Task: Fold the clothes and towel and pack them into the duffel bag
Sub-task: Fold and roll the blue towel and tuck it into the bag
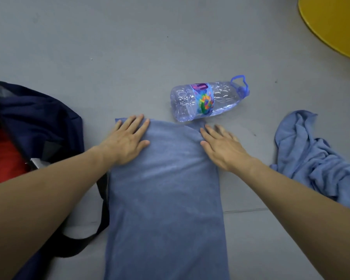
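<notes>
- Our fingers (136,123) lie straight and slightly spread, pressing flat on the towel (166,199); neither the left hand (127,138) nor the right hand (222,148) grips anything.
- The towel lies on the floor (109,47) as a long narrow strip, with both hands at its far end. We judge it needs more folds across before packing.
- Left of the towel, strap just beside its edge, the duffel bag (38,118) sits open with a red garment (2,158) already inside.
- Right of the towel, well apart, a crumpled blue cloth (315,158) lies unfolded.
- Just beyond the towel's far end lies a plastic bottle (202,100).
- We reckon the job is roughly midway.
</notes>
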